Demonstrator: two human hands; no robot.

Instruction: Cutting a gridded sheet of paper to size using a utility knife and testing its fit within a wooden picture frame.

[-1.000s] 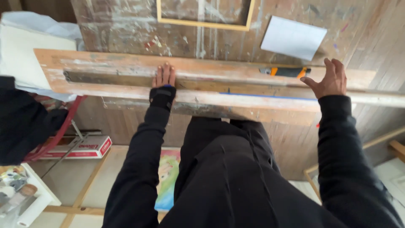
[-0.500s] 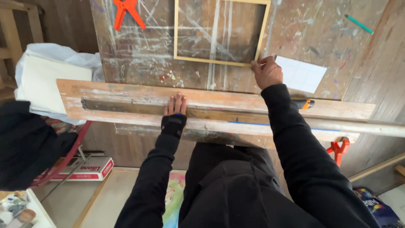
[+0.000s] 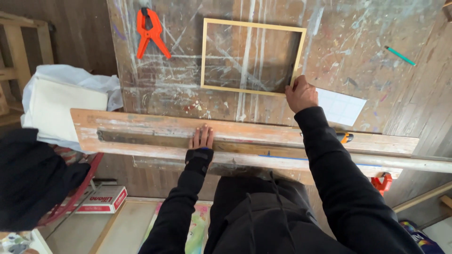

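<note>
Frame: a thin yellow wooden frame [image 3: 253, 57] lies flat on the paint-spattered desk [image 3: 358, 42], nothing inside it but the desk surface.
Right hand: the right hand [image 3: 301, 94] is closed on the frame's near right corner, fingers pinching the edge.
Left hand: the left hand [image 3: 202, 138], in a black wrist wrap, lies flat with fingers together on a long worn plank [image 3: 141, 127] at the desk's near edge; it holds nothing.
Progress: judged from this, the frame is gripped but not lifted or shifted off the desk; any fitting or moving of it is not yet done.
Nearby: a white sheet [image 3: 343, 106] just right of the right hand, an orange clamp [image 3: 149, 33] left of the frame, a green pencil [image 3: 399, 55] far right, an orange-and-black knife [image 3: 344, 137] on the plank, partly behind the sleeve.
</note>
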